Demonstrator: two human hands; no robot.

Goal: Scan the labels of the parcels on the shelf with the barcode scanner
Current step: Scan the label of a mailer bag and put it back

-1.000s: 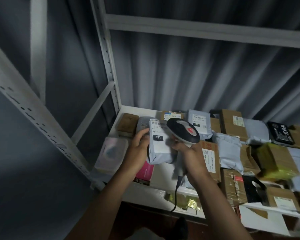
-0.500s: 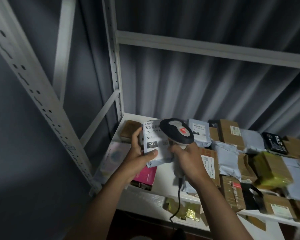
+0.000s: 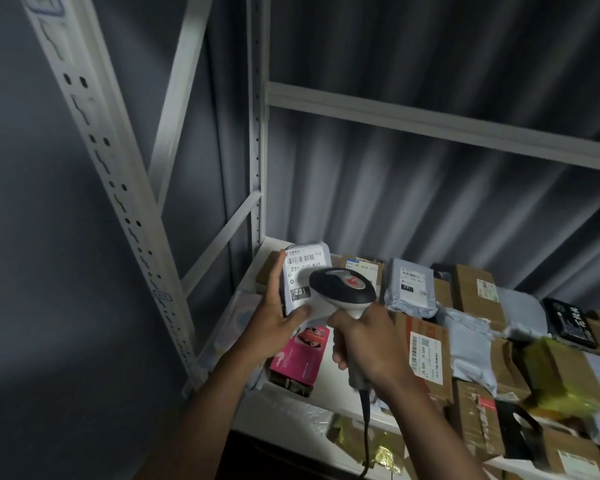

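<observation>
A person's left hand (image 3: 274,322) grips a grey poly-mailer parcel (image 3: 303,271) upright at the left end of a white metal shelf (image 3: 329,382), fingers curled behind its left edge and the thumb pressed across the lower front, just under the black "231" patch of its shipping label (image 3: 303,277). The right hand (image 3: 364,344) is clenched round the pale handle of a corded barcode scanner (image 3: 342,289), whose dark head sits just right of the left thumb and overlaps the label's lower right corner. Compared with half a second earlier, the parcel stands higher above the left fingers, showing more of the barcode strip at the top of the label, and the scanner head now sits lower against it. Below the left palm lies a pink box (image 3: 300,355). Right of the right-hand knuckles rests a brown carton with a white label (image 3: 426,355); beyond the scanner head stands a second grey mailer (image 3: 409,289). More cartons and mailers crowd the shelf farther right of the right hand.
</observation>
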